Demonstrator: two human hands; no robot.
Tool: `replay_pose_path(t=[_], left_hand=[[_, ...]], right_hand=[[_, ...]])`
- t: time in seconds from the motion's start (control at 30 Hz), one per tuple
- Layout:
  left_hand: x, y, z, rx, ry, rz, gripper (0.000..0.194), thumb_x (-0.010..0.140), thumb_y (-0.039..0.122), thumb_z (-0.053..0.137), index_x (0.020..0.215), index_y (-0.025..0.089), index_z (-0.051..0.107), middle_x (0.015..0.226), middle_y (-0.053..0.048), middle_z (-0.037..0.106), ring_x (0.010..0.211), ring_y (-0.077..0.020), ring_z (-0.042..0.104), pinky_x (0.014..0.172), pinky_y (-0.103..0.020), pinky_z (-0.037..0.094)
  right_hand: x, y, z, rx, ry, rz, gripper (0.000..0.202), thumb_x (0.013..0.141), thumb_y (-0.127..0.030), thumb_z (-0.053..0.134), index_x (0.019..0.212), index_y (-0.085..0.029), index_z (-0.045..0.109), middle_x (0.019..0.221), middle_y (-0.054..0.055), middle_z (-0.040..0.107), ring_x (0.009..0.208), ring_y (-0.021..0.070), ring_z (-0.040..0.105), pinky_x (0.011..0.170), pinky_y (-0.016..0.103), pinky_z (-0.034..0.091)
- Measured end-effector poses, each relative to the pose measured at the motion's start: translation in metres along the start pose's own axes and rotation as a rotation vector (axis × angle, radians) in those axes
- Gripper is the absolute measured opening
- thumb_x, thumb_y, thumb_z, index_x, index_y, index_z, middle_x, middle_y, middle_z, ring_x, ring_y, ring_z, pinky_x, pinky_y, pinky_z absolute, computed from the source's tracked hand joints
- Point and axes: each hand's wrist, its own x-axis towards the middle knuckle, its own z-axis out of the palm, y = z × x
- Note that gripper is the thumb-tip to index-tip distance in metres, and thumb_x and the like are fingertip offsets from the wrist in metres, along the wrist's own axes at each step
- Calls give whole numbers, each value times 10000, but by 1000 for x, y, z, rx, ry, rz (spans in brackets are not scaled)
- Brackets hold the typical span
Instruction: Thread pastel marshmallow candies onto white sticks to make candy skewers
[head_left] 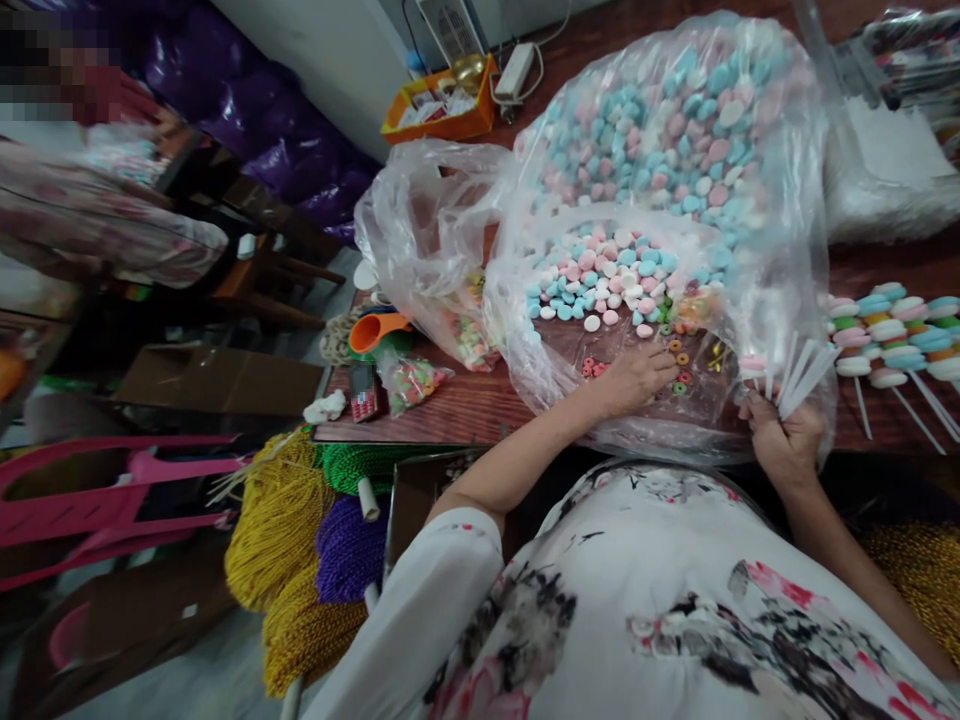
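My left hand rests low over the bag's mouth, its fingers bent together beside small orange and green rings. Whatever its fingertips may pinch is hidden. A little cluster of red rings lies by its wrist. At the right, my right hand is closed around a bunch of white sticks. A pink-and-white round piece shows at the top of this hand. Beyond both hands, a big clear plastic bag spills pink, blue and white round pieces.
Finished-looking stacks of coloured pieces on sticks lie at the right. A smaller plastic bag, an orange scoop and a phone are at the left. Yellow cord bundles stand below the table edge. Another person sits far left.
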Motion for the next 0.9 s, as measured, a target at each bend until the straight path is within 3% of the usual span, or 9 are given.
replay_pose_path(t=[0.1, 0.2, 0.27, 0.33, 0.43, 0.57, 0.67, 0.9], left_hand=[[0, 1, 6, -188, 104, -30, 295, 868, 42, 549, 1071, 129, 744, 1155, -157, 742, 1110, -259, 653, 1013, -429, 519], [-4, 8, 3, -641, 440, -228, 189, 892, 158, 625, 1005, 143, 775, 1025, -114, 770, 978, -213, 704, 937, -394, 550], [-9, 15, -6, -1070, 659, -390, 225, 841, 311, 750, 1002, 157, 785, 937, -70, 769, 823, -176, 715, 792, -333, 571], [-17, 24, -18, -1452, 796, -494, 365, 690, 387, 886, 970, 173, 793, 871, -33, 760, 715, -148, 700, 667, -276, 552], [-29, 36, -33, -1731, 921, -545, 396, 526, 350, 977, 832, 179, 794, 805, -1, 747, 683, -119, 681, 636, -240, 546], [-41, 42, -36, -1767, 1040, -540, 403, 444, 312, 1008, 754, 188, 784, 809, 13, 738, 726, -113, 680, 670, -237, 561], [-47, 40, -28, -1690, 1120, -493, 375, 476, 301, 1008, 765, 207, 789, 850, 16, 729, 778, -114, 685, 714, -245, 566], [-46, 37, -12, -1008, 1264, -325, 196, 646, 255, 949, 791, 226, 820, 836, -27, 744, 821, -133, 681, 802, -283, 560]], right_hand=[[-2, -3, -2, -37, 0, -20, 270, 935, -443, 614, 822, -204, 669, 662, 14, 592, 590, 154, 520, 590, 317, 444], [-8, -13, -6, -84, -26, -28, 285, 940, -453, 609, 804, -208, 657, 641, -4, 587, 589, 154, 521, 593, 305, 449], [-11, -26, -8, -103, -119, -75, 288, 948, -422, 613, 754, -210, 634, 622, -9, 584, 579, 149, 527, 596, 297, 449], [-13, -42, -7, -107, -268, -145, 290, 964, -372, 597, 723, -213, 616, 614, -11, 588, 566, 143, 534, 591, 284, 443], [-12, -65, 1, -95, -461, -219, 294, 989, -331, 549, 721, -219, 596, 594, -22, 571, 532, 131, 517, 561, 267, 419], [-9, -75, 14, -107, -516, -230, 283, 995, -334, 534, 744, -220, 594, 586, -33, 544, 520, 123, 492, 552, 259, 403], [-10, -70, 18, -106, -512, -193, 307, 991, -344, 546, 715, -216, 585, 607, -23, 554, 551, 129, 508, 568, 262, 407], [-27, -72, 29, 89, -427, -41, 242, 975, -312, 580, 760, -210, 621, 602, -23, 547, 553, 134, 513, 554, 269, 418]])
